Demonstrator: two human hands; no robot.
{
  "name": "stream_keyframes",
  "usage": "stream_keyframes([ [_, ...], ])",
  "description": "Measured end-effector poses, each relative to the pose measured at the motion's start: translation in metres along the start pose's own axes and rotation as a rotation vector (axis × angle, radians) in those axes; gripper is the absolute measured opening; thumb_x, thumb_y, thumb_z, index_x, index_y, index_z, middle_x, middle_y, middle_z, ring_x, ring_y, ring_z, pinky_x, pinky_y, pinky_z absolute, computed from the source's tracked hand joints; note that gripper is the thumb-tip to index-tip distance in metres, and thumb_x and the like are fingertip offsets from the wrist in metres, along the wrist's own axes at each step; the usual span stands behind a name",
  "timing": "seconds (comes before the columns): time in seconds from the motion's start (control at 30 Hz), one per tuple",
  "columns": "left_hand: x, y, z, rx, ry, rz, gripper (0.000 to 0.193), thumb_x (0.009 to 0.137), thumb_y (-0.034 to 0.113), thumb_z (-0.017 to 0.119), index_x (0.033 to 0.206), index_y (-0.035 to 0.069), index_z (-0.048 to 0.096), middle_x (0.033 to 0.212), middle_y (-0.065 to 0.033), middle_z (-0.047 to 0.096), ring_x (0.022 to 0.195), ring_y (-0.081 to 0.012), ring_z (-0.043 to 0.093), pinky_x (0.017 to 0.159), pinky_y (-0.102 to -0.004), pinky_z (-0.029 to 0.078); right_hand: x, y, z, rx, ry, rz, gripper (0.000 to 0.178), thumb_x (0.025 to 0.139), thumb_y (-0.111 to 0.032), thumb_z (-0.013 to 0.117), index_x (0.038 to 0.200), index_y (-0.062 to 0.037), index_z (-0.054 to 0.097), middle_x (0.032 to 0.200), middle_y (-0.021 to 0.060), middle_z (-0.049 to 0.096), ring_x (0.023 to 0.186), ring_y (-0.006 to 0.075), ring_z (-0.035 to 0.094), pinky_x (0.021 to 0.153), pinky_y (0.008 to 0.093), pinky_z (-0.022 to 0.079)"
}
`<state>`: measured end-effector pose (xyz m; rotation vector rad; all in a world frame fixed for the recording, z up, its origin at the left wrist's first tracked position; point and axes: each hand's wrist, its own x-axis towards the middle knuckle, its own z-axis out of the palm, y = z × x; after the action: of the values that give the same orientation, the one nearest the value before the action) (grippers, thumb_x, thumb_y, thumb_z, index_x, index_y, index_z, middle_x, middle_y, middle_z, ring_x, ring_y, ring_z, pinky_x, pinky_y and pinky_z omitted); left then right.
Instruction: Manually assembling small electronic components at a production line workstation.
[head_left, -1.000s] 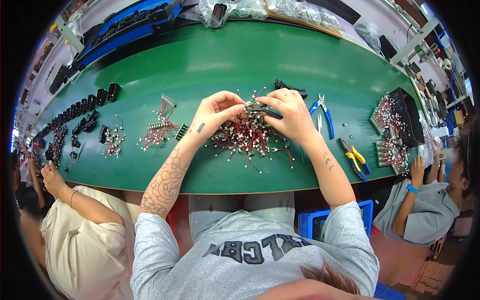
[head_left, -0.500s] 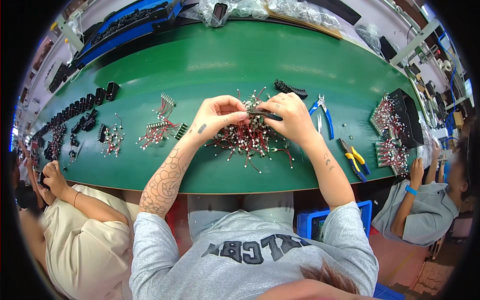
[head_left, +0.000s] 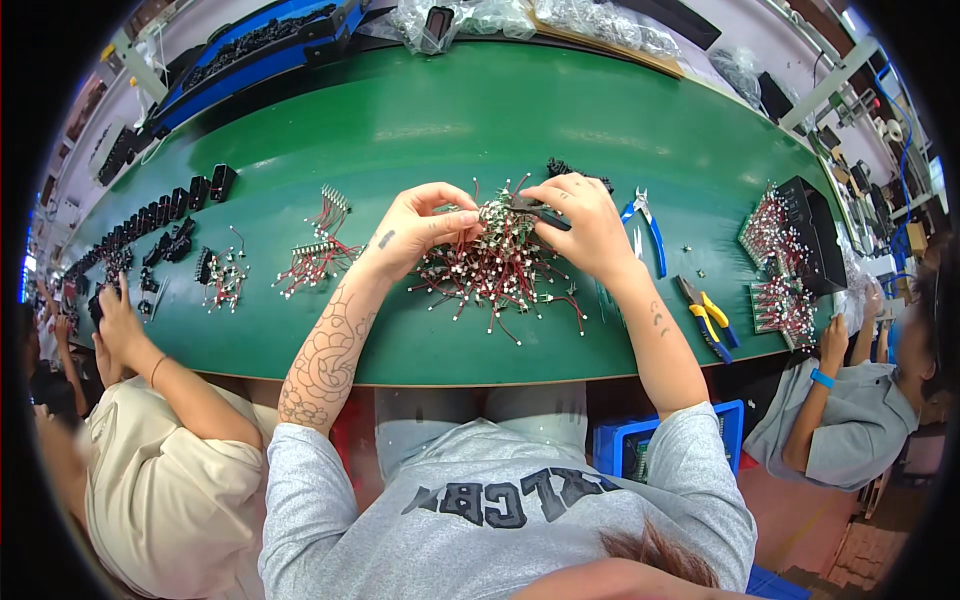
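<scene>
Over a heap of small circuit boards with red and black wires and white connectors (head_left: 495,275), both my hands are at work. My left hand (head_left: 432,222) is closed in a pinch at the heap's left side; a small pale piece seems to be at its fingertips, too small to name. In my right hand (head_left: 580,220) is a small black hand tool (head_left: 543,212), its dark tip pointing left over the heap. Fingers cover part of the tool, so its exact kind is unclear. A gap lies between the tool's tip and my left fingertips.
Blue-handled pliers (head_left: 652,235) and yellow-and-blue pliers (head_left: 712,322) lie right of my right arm. Black parts (head_left: 580,172) sit behind that hand. Wired boards (head_left: 310,262) lie to the left; a black bin (head_left: 815,235) stands far right. People sit on both sides.
My hands have moved apart: the left a little leftward, the right slightly up with the black tool. The co-worker's hand on the left has moved up toward the black parts.
</scene>
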<state>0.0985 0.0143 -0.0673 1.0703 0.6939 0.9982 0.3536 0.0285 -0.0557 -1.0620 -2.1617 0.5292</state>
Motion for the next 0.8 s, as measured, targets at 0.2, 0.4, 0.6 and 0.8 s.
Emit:
stream_keyframes([
  [0.2,-0.001,-0.001,0.005,0.046,0.11,-0.045,0.015,0.088,0.006,0.073,0.102,0.002,0.069,0.096,-0.0083,0.072,0.084,-0.0138,0.069,0.079,-0.0218,0.057,0.0,-0.001,0.004,-0.277,0.145,-0.215,0.036,0.072,-0.009,0.072,0.108,-0.0116,0.072,0.102,0.002,0.068,0.097,0.0216,0.061,0.091,0.0346,0.044],
  [0.4,0.002,-0.006,0.004,0.079,0.126,-0.009,0.016,0.088,0.008,0.073,0.102,0.002,0.07,0.096,-0.0082,0.072,0.084,-0.0127,0.069,0.079,-0.0211,0.057,-0.002,-0.007,0.007,-0.328,0.126,-0.253,0.038,0.071,-0.009,0.072,0.109,-0.012,0.071,0.103,0.0015,0.067,0.099,0.0216,0.061,0.094,0.0352,0.044],
  [0.6,0.001,-0.007,0.007,0.083,0.155,-0.012,0.016,0.087,0.008,0.074,0.102,0.003,0.07,0.095,-0.0077,0.071,0.085,-0.0116,0.068,0.079,-0.0209,0.057,-0.005,-0.005,0.008,-0.371,0.112,-0.247,0.038,0.071,-0.01,0.073,0.109,-0.0128,0.071,0.103,0.0009,0.066,0.099,0.0207,0.06,0.092,0.0348,0.043],
  [0.8,0.0,-0.007,0.011,0.14,0.205,0.032,0.015,0.087,0.006,0.074,0.101,0.003,0.07,0.095,-0.007,0.071,0.086,-0.0111,0.067,0.079,-0.0204,0.056,-0.005,-0.008,0.011,-0.488,0.169,-0.224,0.037,0.071,-0.011,0.075,0.108,-0.0126,0.071,0.099,0.0008,0.065,0.095,0.02,0.06,0.089,0.0342,0.043],
])
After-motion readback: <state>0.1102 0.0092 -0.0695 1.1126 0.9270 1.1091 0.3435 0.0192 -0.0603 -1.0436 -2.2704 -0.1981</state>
